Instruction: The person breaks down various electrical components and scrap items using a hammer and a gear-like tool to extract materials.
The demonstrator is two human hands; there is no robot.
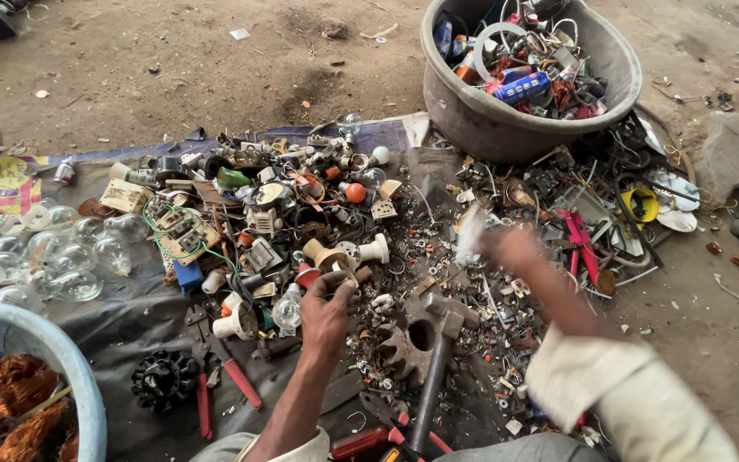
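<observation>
Left hand (328, 301) reaching forward from bottom centre, forearm bare, sleeve rolled near elbow. I'm seeing its fingers (335, 278) curling inward, tips pinching together, back of hand facing camera. Right hand (515, 250) stretching forward and left from lower right, smeared by motion blur; I'm unable to tell if its fingers are closed or spread. Right forearm partly bare, pale cuff bunching near wrist. Hands sitting well apart.
</observation>
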